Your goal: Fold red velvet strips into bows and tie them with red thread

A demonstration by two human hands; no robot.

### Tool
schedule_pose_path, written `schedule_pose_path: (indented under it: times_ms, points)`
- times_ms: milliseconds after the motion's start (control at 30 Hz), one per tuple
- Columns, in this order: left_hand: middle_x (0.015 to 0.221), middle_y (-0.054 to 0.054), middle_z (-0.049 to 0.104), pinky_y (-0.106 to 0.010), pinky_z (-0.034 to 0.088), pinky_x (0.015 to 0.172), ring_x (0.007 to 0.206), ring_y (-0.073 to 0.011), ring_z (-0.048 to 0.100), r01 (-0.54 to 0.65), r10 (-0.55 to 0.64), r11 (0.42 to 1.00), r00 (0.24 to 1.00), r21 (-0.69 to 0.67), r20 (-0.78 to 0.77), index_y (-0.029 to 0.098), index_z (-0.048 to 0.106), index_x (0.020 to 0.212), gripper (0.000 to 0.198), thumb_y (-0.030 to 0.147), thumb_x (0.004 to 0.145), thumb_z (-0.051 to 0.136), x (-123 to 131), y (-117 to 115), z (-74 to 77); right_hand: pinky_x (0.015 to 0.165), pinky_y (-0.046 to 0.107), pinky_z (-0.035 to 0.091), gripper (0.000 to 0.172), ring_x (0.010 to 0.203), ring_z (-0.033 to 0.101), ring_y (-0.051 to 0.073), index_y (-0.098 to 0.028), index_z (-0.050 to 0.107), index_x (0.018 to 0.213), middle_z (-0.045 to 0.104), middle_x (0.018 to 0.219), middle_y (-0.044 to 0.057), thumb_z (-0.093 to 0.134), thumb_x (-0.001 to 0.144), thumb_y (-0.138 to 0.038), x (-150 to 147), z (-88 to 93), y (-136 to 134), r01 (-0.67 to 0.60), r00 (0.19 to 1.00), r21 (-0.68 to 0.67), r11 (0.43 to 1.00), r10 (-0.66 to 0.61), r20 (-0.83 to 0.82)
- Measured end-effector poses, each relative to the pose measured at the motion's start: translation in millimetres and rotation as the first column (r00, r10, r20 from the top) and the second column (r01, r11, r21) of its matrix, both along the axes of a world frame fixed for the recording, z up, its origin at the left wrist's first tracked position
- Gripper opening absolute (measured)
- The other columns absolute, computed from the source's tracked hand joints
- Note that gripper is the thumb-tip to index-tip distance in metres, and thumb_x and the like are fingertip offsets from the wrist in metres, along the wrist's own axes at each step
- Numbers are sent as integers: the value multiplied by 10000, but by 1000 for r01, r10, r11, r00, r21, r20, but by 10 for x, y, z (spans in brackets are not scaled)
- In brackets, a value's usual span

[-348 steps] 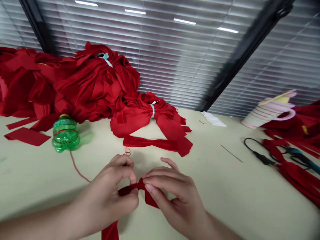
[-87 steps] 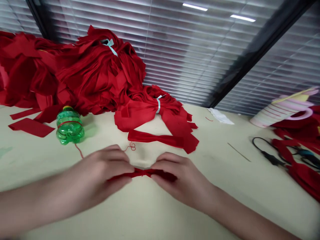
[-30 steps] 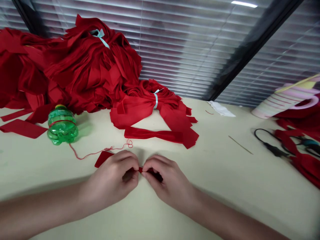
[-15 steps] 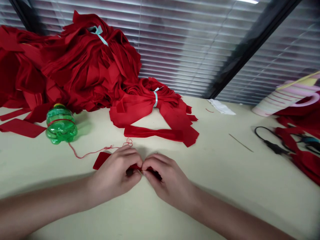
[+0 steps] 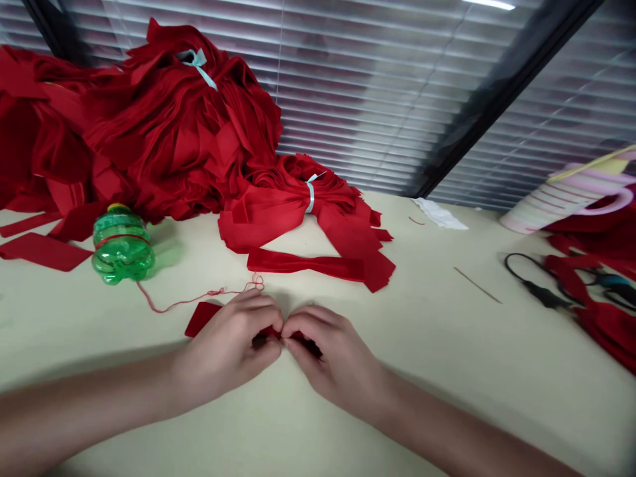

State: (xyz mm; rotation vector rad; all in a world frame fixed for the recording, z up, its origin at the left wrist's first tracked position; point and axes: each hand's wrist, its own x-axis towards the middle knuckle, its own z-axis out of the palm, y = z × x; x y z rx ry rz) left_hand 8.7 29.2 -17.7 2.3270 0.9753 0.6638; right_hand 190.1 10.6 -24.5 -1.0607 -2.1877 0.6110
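Note:
My left hand (image 5: 243,338) pinches a red ribbon (image 5: 201,318), whose end sticks out past the hand's far side. Pressed against it fingertip to fingertip, my right hand (image 5: 325,348) is closed on the ribbon's middle; its right part is mostly hidden inside my fingers. Just beyond the hands lies a gathered red ribbon strip (image 5: 305,264). A loose red thread (image 5: 186,305) runs along the table from a green plastic bottle base (image 5: 123,248) to a spot behind my left hand.
Large heaps of red ribbon (image 5: 173,132) and a bundle tied with pale blue ribbon (image 5: 311,195) sit against the blinds. At right are a pink-and-white striped mug (image 5: 559,199), dark-handled scissors (image 5: 544,291) and more red cloth (image 5: 609,331). A thin brown stick (image 5: 477,285) and white paper (image 5: 440,214) lie nearby.
Both hands stay in nearly the same place, still pinching together. A small pale sliver seen at the fingertips earlier is hardly visible now.

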Motion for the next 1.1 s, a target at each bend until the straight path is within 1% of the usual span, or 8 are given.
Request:
schedule_pose_path:
  times_ms: [200,300,400,533,633,733,933,1100]
  points:
    - [767,11,547,-236,403,697,746,-124,519,2,-3,999,1000,-52,-1,170,538,758,179,13,679,508,-70,11,49,637,235,467,131,710,576,136,-182,603,745,627,751,15,530,790,-82,4,-7,-1,20,998,6,1000,-19,-65]
    - [809,9,557,-224,402,629,716,-117,523,-22,21,994,1000,-106,-14,178,560,811,176,49,694,530,-145,38,81,626,222,467,130,692,573,125,-183,618,734,621,738,11,553,774,-77,0,-19,-5,30,995,18,999,-28,-99]
    - [806,12,557,-219,402,608,687,-106,520,2,-1,989,1000,-147,7,183,575,805,154,61,730,519,-187,63,83,592,216,462,80,665,562,120,-172,620,719,609,745,22,592,748,-103,-13,12,-4,41,994,2,999,-41,-104]
    - [754,8,554,-228,410,631,704,-116,520,41,-35,992,998,-119,52,173,588,770,129,62,744,529,-173,71,75,594,225,455,76,670,543,127,-172,607,745,591,713,13,588,743,-99,-34,76,17,27,999,0,1000,-27,-43]
    - [743,-1,562,-239,419,651,723,-125,529,57,-48,992,995,-109,89,163,592,748,123,56,742,532,-164,67,62,643,248,458,131,699,540,136,-180,627,815,598,731,15,534,796,-90,-48,54,41,-36,999,69,997,33,39]
    - [708,8,551,-223,402,611,690,-114,516,54,-40,991,992,-119,120,159,570,682,141,26,713,535,-174,69,36,664,260,458,164,690,535,135,-177,640,793,591,744,27,505,810,-85,-66,-6,61,-74,994,162,984,59,92]
    - [656,34,527,-202,372,604,677,-96,478,66,-53,994,990,-88,133,157,522,626,207,-48,656,527,-169,75,13,640,234,448,176,638,518,116,-179,622,759,583,688,5,488,766,-65,-106,-44,100,-68,995,186,980,54,78]
    - [647,45,491,-197,362,619,689,-90,469,94,-82,992,988,-82,133,157,502,607,225,-60,657,533,-178,72,18,642,237,440,174,612,484,115,-194,588,706,543,644,-10,464,769,-90,-98,-59,110,-80,990,222,972,52,129]
